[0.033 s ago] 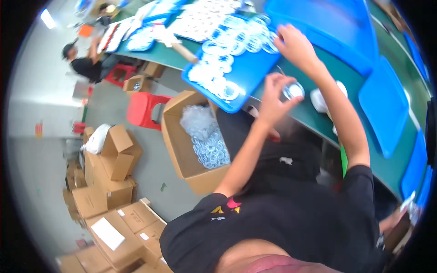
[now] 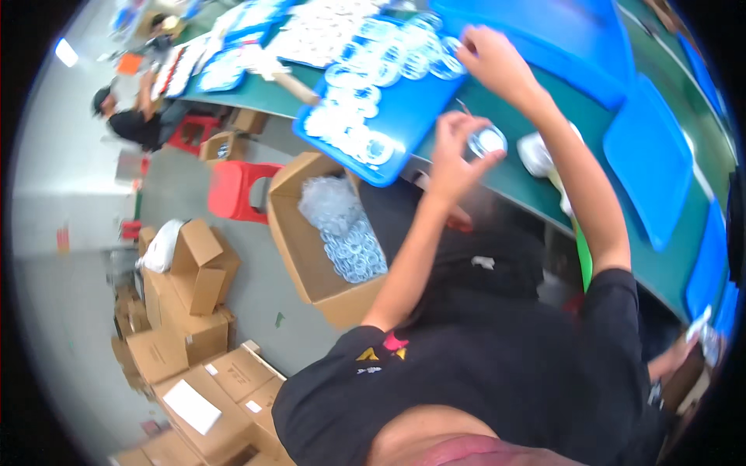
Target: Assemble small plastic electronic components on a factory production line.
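My left hand (image 2: pixel 454 159), above the table's near edge, grips a small round clear piece with a white centre (image 2: pixel 488 142) between thumb and fingers. Beyond it, my right hand (image 2: pixel 501 66) reaches to the right edge of a blue tray (image 2: pixel 420 128). Its fingers are bent together beside the clear plastic rings (image 2: pixel 385 66) heaped there; blur hides whether a ring is between them. More rings and bright white pieces (image 2: pixel 342 124) cover the left part of the tray. A white rounded object (image 2: pixel 536 154) stands on the table by my right forearm.
Blue trays (image 2: pixel 651 159) lie along the green table (image 2: pixel 497 182) to the right. An open cardboard box (image 2: pixel 315 272) with clear rings and a plastic bag stands below its edge. Red stools (image 2: pixel 233 190), stacked cartons (image 2: pixel 225 380) and a seated person (image 2: pixel 132 120) are at left.
The whole scene has shifted slightly up and left in the view. Both hands keep nearly the same places relative to the tray, the left still holding the round piece.
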Available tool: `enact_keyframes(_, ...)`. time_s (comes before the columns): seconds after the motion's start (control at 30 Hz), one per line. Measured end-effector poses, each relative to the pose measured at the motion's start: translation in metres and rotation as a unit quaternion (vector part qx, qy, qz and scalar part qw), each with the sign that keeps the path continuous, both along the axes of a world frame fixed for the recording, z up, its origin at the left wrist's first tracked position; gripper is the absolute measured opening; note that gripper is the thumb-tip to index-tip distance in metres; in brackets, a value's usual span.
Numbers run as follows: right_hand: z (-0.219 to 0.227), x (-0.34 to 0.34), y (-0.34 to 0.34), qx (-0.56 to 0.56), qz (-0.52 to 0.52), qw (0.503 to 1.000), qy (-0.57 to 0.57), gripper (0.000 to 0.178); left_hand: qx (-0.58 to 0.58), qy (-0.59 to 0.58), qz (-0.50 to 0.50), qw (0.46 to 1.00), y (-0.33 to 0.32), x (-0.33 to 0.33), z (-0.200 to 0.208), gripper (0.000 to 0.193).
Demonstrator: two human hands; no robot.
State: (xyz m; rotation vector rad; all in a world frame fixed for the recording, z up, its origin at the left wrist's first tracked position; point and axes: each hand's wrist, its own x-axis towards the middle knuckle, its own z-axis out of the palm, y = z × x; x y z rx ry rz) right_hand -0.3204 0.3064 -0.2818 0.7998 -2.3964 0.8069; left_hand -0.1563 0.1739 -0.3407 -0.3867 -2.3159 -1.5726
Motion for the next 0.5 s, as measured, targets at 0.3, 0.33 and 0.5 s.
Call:
enact_keyframes(0.3, -0.02, 0.028, 0.09, -0.041, -0.079, 0.927, -0.364, 0.035, 0.03, -0.002, -0.003, 1.0, 0.007, -0.003, -0.001, 0.036)
enact_keyframes(0.33, -0.032, 0.027, 0.095, 0.04, -0.116, 0.95, -0.288, 0.035, 0.026, -0.002, -0.009, 1.0, 0.009, -0.003, -0.001, 0.036)
enact_keyframes(0.5, -0.041, 0.032, 0.094, 0.062, -0.162, 0.967, -0.187, 0.043, 0.048, -0.044, -0.035, 0.997, 0.008, 0.001, 0.006, 0.037)
